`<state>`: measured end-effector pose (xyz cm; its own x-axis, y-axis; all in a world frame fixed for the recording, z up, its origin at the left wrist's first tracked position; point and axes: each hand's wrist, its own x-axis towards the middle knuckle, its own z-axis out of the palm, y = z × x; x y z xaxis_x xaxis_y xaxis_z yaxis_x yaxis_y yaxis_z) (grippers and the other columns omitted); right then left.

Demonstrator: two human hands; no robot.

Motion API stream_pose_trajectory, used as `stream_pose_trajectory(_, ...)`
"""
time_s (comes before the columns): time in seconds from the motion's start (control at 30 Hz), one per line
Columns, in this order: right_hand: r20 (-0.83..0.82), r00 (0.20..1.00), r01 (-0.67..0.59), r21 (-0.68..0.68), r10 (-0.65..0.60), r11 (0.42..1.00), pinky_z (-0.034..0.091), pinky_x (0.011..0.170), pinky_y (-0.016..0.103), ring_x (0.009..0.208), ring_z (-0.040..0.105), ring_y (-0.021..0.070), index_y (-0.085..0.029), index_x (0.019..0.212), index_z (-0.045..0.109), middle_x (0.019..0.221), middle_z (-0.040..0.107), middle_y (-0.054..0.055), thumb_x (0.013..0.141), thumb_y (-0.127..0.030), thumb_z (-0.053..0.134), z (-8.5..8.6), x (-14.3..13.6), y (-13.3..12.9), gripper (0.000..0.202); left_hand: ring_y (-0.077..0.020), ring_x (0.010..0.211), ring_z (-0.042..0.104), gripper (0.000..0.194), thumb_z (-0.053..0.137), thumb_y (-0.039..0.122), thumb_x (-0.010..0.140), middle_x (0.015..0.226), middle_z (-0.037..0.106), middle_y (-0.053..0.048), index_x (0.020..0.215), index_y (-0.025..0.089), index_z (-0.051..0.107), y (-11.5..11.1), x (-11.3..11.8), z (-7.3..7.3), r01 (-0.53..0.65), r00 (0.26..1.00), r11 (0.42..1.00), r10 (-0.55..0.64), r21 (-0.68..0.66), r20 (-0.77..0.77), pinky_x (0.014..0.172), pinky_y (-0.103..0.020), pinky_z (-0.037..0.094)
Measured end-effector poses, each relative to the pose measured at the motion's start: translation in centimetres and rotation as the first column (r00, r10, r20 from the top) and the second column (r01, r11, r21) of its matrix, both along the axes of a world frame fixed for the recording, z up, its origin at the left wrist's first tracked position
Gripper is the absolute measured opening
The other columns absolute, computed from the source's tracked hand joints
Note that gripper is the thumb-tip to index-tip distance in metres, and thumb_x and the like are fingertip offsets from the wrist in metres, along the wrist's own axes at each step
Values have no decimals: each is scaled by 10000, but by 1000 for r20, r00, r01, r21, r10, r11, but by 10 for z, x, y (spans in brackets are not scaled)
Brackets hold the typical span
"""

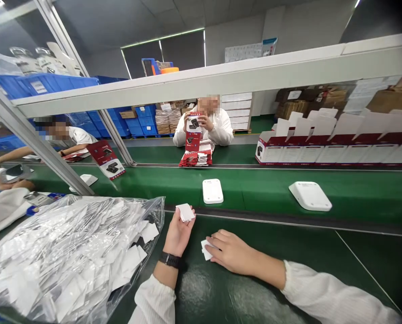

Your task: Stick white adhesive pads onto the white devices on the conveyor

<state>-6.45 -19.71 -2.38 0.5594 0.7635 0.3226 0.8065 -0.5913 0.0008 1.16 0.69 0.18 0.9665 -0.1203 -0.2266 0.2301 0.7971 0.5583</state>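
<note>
My left hand (180,235), with a dark band at its wrist, is closed on a small white square card (185,212), perhaps a thin stack, resting on the fingers and held at its edges. To its right, my right hand (230,252) has its fingers curled over another white piece (206,250), card-like, low over the green table (228,297). Whether this piece touches the table I cannot tell. Left of my left hand, a big clear plastic bag (69,252) lies full of similar white flat pieces, some loose near its mouth.
Beyond my hands runs a green conveyor belt (255,180) carrying a white device (212,191) and another white device (310,196). Across it a co-worker (204,123) holds a red and white box (193,130). Open boxes (322,144) stand right. A metal post (42,139) rises left.
</note>
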Motion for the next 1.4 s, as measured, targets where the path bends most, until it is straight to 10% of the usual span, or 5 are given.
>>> stream_pose_trajectory(0.23,40,998,16,456,-38,890,521,876,421,1020,621,245,-176,987,676,1092,702,100,884,-74,519,3,17,-10,213,-202,974,734,254,572,320,967,1060,765,-118,1068,127,702,0,0,-1,23,1000,1000,-23,16,5,895,-325,617)
stream_pose_trajectory(0.43,-156,984,180,873,-92,452,564,874,369,967,682,190,-256,999,721,1010,750,28,901,-94,595,26,38,5,227,-213,930,737,262,640,317,930,1045,768,-136,1066,104,707,-13,-10,0,112,994,993,-112,36,14,860,-332,620)
stream_pose_trajectory(0.5,-159,984,180,903,-84,390,561,955,377,1067,686,193,-264,1007,727,1102,751,28,891,-84,598,29,42,14,250,-202,926,731,272,662,317,918,1054,767,-126,1079,103,708,-20,-16,-1,155,987,988,-155,28,27,855,-324,616)
stream_pose_trajectory(0.77,-105,988,7,770,117,638,364,1211,536,1346,545,253,-230,1211,563,1404,611,91,816,-97,637,15,37,17,423,-147,868,707,274,666,358,919,1023,773,-71,1083,146,724,-29,-28,-4,175,982,983,-178,-51,-56,774,-272,593)
stream_pose_trajectory(1.4,-213,965,57,743,155,667,400,1204,476,1357,537,246,-280,1403,516,1459,564,81,863,-199,733,29,36,1,588,-189,826,707,327,669,378,910,910,757,-94,1118,129,706,-27,-29,-7,313,949,950,-312,14,-55,686,-281,565)
